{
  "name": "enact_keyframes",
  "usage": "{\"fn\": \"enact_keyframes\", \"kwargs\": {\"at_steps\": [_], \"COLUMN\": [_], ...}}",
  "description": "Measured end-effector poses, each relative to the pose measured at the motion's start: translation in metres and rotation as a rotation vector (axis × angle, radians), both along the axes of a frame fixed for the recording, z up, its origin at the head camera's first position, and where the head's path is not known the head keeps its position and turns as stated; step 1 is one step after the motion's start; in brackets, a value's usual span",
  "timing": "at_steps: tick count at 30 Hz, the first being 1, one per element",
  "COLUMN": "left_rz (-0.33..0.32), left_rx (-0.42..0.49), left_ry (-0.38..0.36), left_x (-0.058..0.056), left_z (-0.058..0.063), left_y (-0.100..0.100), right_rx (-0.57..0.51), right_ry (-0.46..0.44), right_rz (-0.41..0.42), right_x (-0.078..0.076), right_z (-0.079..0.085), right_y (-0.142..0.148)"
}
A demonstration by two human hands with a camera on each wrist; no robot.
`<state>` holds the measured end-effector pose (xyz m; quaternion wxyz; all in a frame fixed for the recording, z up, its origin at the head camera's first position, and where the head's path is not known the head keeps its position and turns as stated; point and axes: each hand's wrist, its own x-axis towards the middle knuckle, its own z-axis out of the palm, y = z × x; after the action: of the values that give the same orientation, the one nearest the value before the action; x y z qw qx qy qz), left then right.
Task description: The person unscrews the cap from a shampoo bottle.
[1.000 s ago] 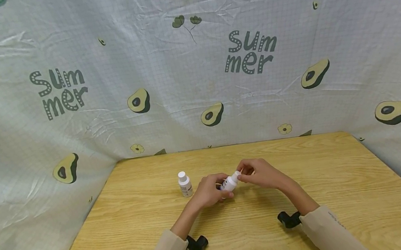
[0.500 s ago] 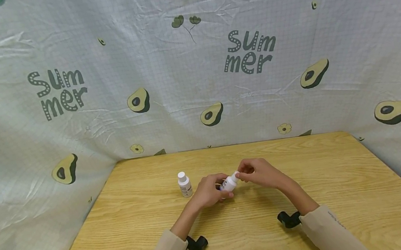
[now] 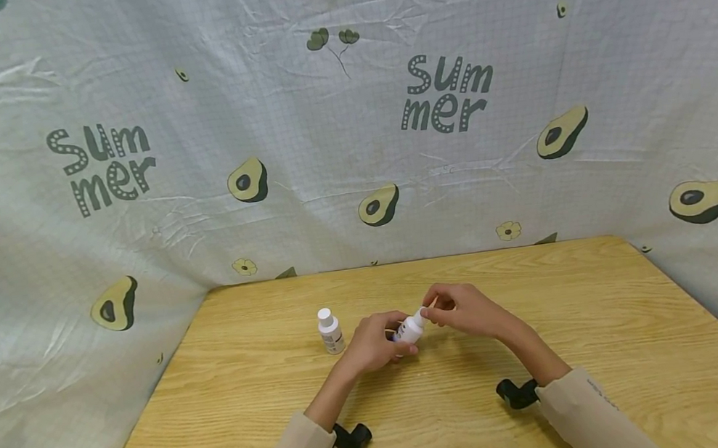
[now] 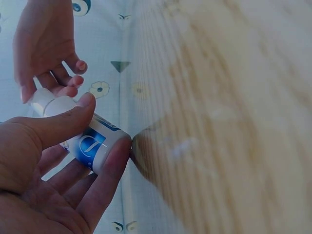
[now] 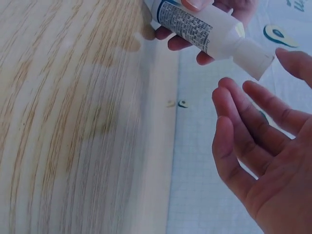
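Note:
A small white bottle (image 3: 409, 329), with a blue label in the left wrist view, is held tilted just above the wooden table. My left hand (image 3: 374, 341) grips its body, thumb on one side and fingers curled on the other. The white cap (image 5: 253, 58) points toward my right hand (image 3: 466, 309), whose thumb and index fingertips pinch lightly at the cap's end edge. The other right fingers (image 5: 229, 139) are bent and off the cap. A second white bottle (image 3: 331, 331) stands upright, capped, left of my left hand.
The wooden table (image 3: 270, 379) reaches back to a pale cloth (image 3: 308, 237) printed with avocados and lettering. Black camera mounts (image 3: 353, 440) sit at both wrists, close to the tabletop.
My right thumb and fingers have shifted slightly up and left at the cap. The left hand keeps its grip on the tilted bottle, and the standing bottle stays where it was.

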<state>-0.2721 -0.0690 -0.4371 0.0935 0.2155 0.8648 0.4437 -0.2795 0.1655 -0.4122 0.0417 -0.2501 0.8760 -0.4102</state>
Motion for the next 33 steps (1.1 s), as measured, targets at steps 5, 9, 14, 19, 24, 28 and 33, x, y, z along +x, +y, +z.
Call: {"fn": "enact_keyframes", "kwargs": {"at_steps": [5, 9, 14, 19, 24, 28, 33], "left_rz": [0.003, 0.002, 0.001, 0.002, -0.004, -0.005, -0.002], "left_rx": [0.002, 0.001, 0.001, -0.004, -0.008, -0.007, -0.009], "left_ry": [-0.008, -0.008, -0.007, -0.008, -0.003, 0.002, 0.006], "left_x": [0.0006, 0.0010, 0.0010, 0.0015, 0.0012, 0.0008, 0.0014], "left_z": [0.0011, 0.0020, 0.0022, 0.0031, 0.0029, 0.0025, 0.0027], "left_y": [0.0005, 0.0004, 0.0002, 0.0000, 0.0001, 0.0003, 0.0003], "right_rx": [0.009, 0.005, -0.006, -0.017, -0.012, 0.005, 0.017], "right_ry": [-0.006, -0.012, -0.014, -0.019, -0.028, -0.034, -0.034], "right_rz": [-0.021, -0.006, 0.010, 0.024, -0.002, -0.018, 0.000], "right_x": [-0.0016, -0.0019, -0.0001, 0.0007, 0.0002, -0.0008, -0.0019], "right_z": [-0.0016, -0.0016, 0.0001, 0.0011, 0.0010, 0.0001, -0.0006], "right_y": [0.0003, 0.0007, -0.0004, 0.0003, 0.0014, 0.0013, 0.0007]}}
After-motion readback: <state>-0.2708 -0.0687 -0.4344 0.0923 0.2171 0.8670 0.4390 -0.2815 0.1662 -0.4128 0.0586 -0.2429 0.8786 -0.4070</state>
